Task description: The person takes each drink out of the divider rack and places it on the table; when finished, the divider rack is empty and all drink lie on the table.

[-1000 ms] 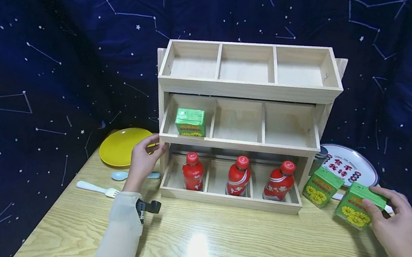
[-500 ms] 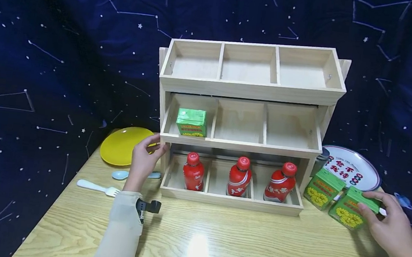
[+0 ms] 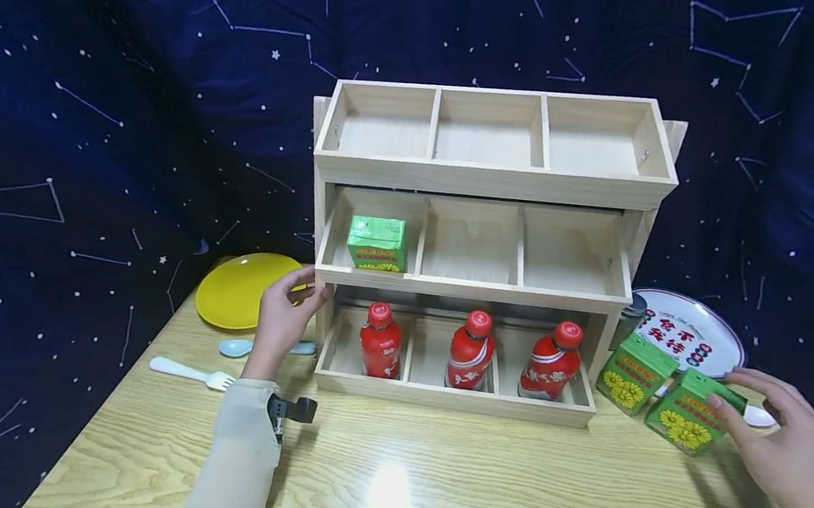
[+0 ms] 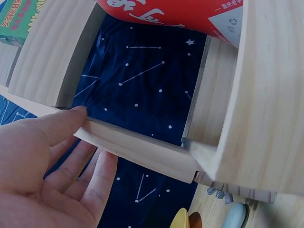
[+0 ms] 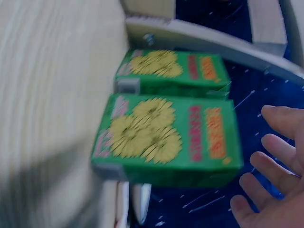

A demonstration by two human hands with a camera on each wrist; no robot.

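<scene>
My left hand (image 3: 284,320) grips the left upright of a three-tier wooden rack (image 3: 492,182). In the left wrist view its thumb lies on one side of the upright (image 4: 137,152) and its fingers on the other. My right hand (image 3: 793,439), fingers spread, is just right of a green drink carton (image 3: 688,414) with yellow flowers. The right wrist view shows a gap between that hand (image 5: 275,171) and the carton (image 5: 166,137). A second such carton (image 3: 634,376) stands beside it, nearer the rack. Another green carton (image 3: 378,244) sits in the middle tier's left compartment.
Red bottles (image 3: 471,352) stand one in each bottom-tier compartment. Left of the rack are a yellow plate (image 3: 235,290), a light-blue spoon (image 3: 237,347) and a white fork (image 3: 189,370). A patterned white plate (image 3: 723,329) and a dark-lidded jar (image 3: 630,315) are at the right.
My right hand has set its green carton down to the left, close to the other carton, then let go and drawn away to the right. My left hand stays on the rack.
</scene>
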